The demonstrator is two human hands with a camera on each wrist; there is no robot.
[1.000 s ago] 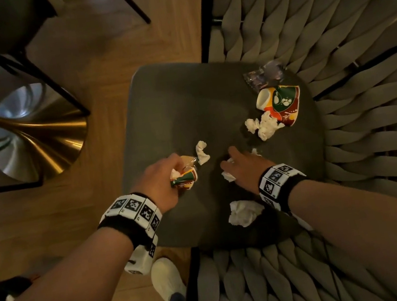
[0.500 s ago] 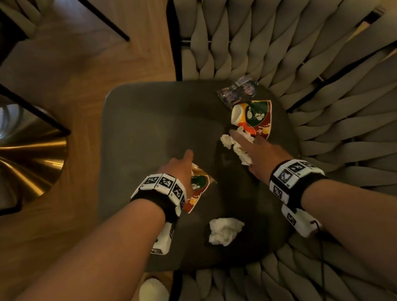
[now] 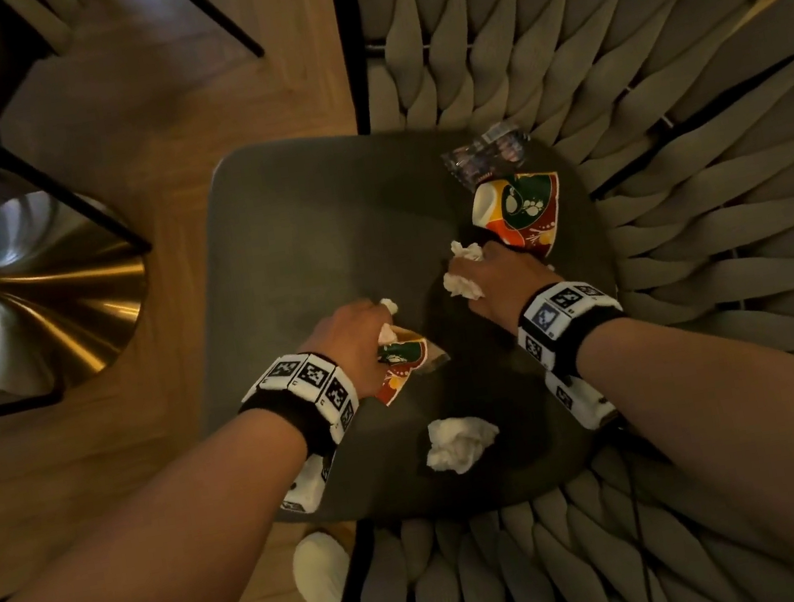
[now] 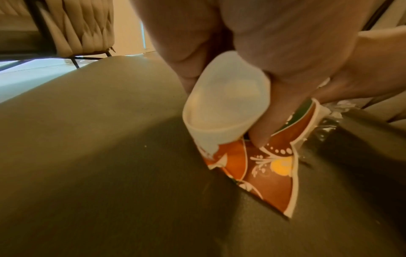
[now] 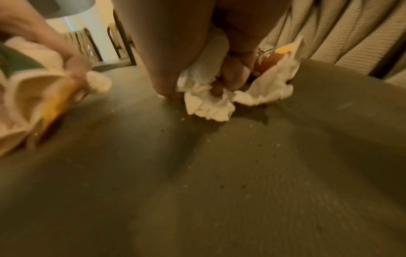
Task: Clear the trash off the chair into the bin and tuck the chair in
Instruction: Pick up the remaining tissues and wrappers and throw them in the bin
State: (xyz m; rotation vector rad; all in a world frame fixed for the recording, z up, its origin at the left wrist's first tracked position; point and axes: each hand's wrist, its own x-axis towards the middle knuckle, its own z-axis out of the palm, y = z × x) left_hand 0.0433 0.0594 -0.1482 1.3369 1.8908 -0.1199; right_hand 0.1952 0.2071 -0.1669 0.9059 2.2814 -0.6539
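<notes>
On the dark seat [image 3: 302, 243] of the woven grey chair, my left hand [image 3: 364, 337] grips a crushed paper cup [image 3: 402, 362] [image 4: 252, 156] printed in orange and green, along with a small white tissue scrap [image 3: 389, 305]. My right hand [image 3: 495, 275] clutches crumpled white tissue [image 3: 462, 285] [image 5: 206, 97] just beside a second crushed printed cup [image 3: 520, 208] [image 5: 265, 59]. A shiny plastic wrapper [image 3: 486, 156] lies behind that cup near the backrest. Another tissue ball [image 3: 459, 442] sits loose near the seat's front edge.
The woven backrest [image 3: 602, 34] curves round the right and near sides of the seat. A brass table base [image 3: 46, 299] stands on the wooden floor at left, with black chair legs [image 3: 72, 201] over it. A white-socked foot [image 3: 322, 578] is below the seat. No bin is in view.
My right hand moved from the seat's middle toward the far cup and gathered the tissue lying beside it. My left hand kept the crushed cup and picked up the small tissue scrap.
</notes>
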